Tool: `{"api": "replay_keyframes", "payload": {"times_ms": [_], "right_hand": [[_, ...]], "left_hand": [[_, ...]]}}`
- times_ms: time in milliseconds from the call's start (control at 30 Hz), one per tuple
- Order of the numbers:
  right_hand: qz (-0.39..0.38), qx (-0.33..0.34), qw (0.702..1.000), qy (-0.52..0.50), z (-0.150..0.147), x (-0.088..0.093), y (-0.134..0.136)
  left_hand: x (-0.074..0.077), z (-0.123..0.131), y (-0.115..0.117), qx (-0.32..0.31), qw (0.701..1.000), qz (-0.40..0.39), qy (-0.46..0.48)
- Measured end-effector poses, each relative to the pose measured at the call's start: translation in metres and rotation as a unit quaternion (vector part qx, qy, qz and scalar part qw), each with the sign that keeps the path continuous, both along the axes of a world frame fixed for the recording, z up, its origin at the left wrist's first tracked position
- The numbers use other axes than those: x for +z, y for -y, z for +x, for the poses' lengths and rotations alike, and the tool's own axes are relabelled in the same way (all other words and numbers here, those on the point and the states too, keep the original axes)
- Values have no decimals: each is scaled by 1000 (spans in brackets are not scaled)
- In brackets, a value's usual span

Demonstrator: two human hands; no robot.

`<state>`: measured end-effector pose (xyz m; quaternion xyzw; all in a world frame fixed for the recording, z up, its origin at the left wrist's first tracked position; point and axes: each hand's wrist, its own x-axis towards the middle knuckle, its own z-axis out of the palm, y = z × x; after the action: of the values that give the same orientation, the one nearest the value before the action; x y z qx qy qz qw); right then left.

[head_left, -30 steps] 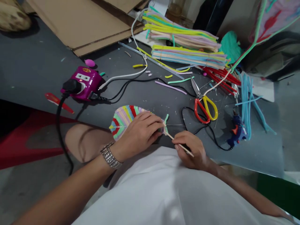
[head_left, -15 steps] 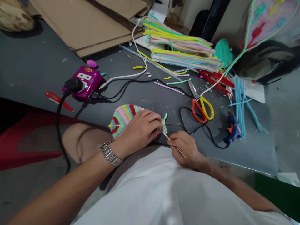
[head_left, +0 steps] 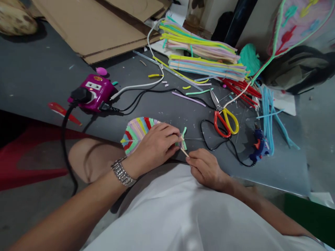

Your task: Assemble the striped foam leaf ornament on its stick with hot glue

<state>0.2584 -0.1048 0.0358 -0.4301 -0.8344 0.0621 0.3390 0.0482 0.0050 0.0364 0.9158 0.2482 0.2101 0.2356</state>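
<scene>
A striped leaf shape made of pipe cleaners [head_left: 136, 132], in red, green, yellow, lilac and cream, lies at the table's front edge. My left hand [head_left: 158, 143] covers its right part, fingers closed on that end, where green tips stick out past the fingertips. A thin bare wire runs rightward from there. Between thumb and forefinger, my right hand [head_left: 205, 168] pinches a cream pipe cleaner [head_left: 185, 152]. The other end of this piece meets the leaf at my left fingertips; how it is fastened there is hidden.
Scissors [head_left: 222, 122] with red and yellow handles lie beyond my right hand, and a blue glue gun [head_left: 258, 146] is farther right. Bundled pipe cleaners [head_left: 204, 64] are at the back. A purple power socket block [head_left: 95, 92] with cables stands left, near cardboard sheets [head_left: 104, 31].
My right hand has shifted slightly, and the cream tail that showed below its fingers is now out of sight. My left hand and the leaf stay nearly in place.
</scene>
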Motion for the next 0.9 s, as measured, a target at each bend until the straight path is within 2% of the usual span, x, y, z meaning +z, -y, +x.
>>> {"api": "replay_keyframes", "payload": {"times_ms": [267, 500, 667, 733, 900], "right_hand": [[6, -4, 1000, 16, -2, 0, -3], [-29, -9, 999, 12, -5, 3, -6], [-81, -34, 991, -105, -2, 4, -4], [-73, -42, 988, -128, 1, 4, -1], [-27, -12, 997, -67, 5, 0, 6]], "left_hand": [[0, 0, 0, -1, 1000, 1, 0], [-2, 0, 0, -2, 1000, 4, 4], [1, 0, 2, 5, 1000, -3, 9], [2, 1, 3, 7, 1000, -5, 11], [2, 2, 10, 25, 999, -3, 22]]}}
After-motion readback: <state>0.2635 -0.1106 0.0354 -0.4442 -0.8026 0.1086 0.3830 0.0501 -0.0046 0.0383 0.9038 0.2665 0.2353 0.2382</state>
